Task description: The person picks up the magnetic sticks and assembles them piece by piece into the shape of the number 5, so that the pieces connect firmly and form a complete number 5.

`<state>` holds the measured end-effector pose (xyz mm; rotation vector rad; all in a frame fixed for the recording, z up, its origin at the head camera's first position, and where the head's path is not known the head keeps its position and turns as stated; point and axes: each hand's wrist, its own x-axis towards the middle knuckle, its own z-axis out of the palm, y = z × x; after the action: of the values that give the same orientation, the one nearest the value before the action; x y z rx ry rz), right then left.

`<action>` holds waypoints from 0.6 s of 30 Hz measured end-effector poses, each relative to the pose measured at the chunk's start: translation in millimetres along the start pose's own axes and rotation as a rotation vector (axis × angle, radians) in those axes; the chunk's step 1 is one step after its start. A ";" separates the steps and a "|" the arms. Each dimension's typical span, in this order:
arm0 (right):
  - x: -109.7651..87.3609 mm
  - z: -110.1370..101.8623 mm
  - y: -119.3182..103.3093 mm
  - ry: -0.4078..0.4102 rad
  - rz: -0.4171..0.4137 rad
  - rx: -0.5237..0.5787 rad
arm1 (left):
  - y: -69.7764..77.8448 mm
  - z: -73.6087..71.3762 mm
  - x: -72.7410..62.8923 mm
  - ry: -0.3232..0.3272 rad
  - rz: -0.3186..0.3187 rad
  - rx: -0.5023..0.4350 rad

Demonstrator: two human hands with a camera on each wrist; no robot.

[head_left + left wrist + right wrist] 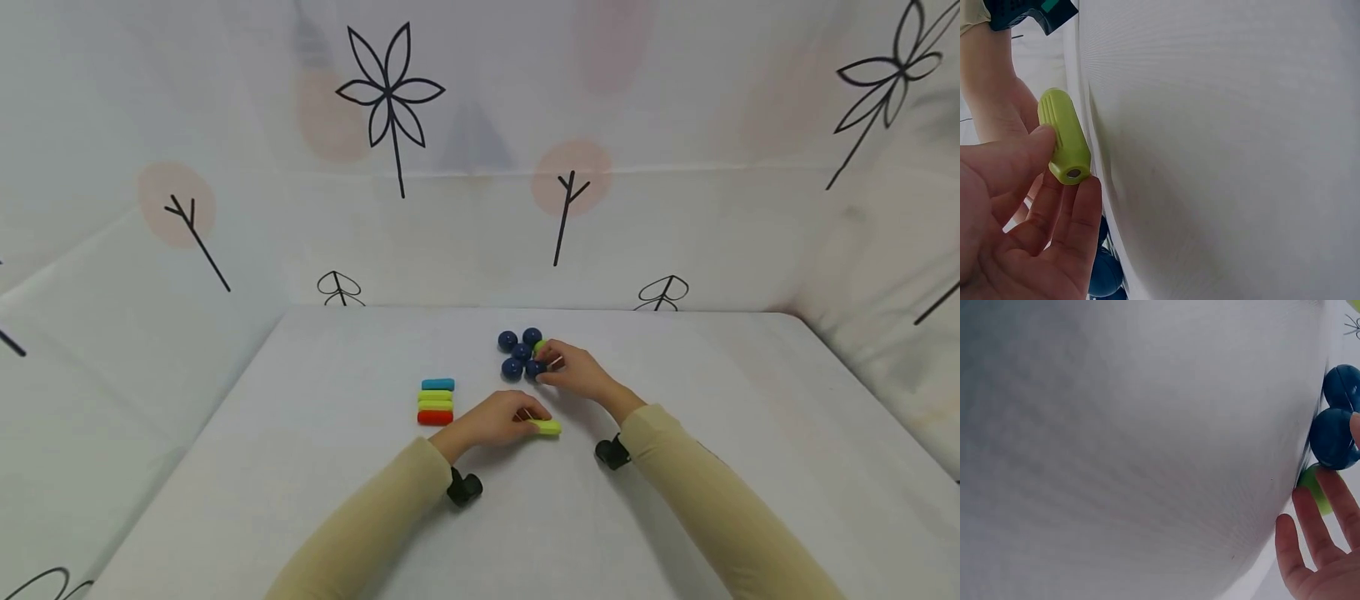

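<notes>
In my left hand [506, 419], a yellow-green magnetic rod [1066, 137] is pinched between thumb and fingers just over the table. Its sides are ribbed and a metal spot shows in its end. Farther back, my right hand [576, 372] is at the right side of a cluster of dark blue balls [512, 369]. Its thumb touches the nearest right ball [1333, 439], while its fingertips are at that ball and at a green rod [1315, 487] beside it. Most of that rod is hidden behind the hand in the head view.
Left of the hands, a blue rod [438, 384], two yellow-green rods [435, 396] and a red rod [435, 417] lie in a stacked row on the white table [300, 483]. A patterned cloth [480, 242] hangs behind the table.
</notes>
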<state>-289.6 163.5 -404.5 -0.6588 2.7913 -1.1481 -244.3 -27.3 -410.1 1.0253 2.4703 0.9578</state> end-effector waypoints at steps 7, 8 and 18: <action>-0.3 -0.2 -0.8 -0.004 -0.009 -0.033 | 0.7 0.3 -0.2 0.001 -0.010 -0.008; -0.4 -0.6 -0.9 -0.008 -0.007 -0.031 | 1.0 0.2 -0.2 0.002 -0.009 -0.008; -7.4 -7.5 5.0 -0.036 0.039 -0.007 | 2.8 -0.1 -0.7 -0.002 -0.031 -0.008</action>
<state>-286.3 174.6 -403.3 -0.6161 2.7673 -1.1085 -242.4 -26.3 -408.1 0.9817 2.4716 0.9554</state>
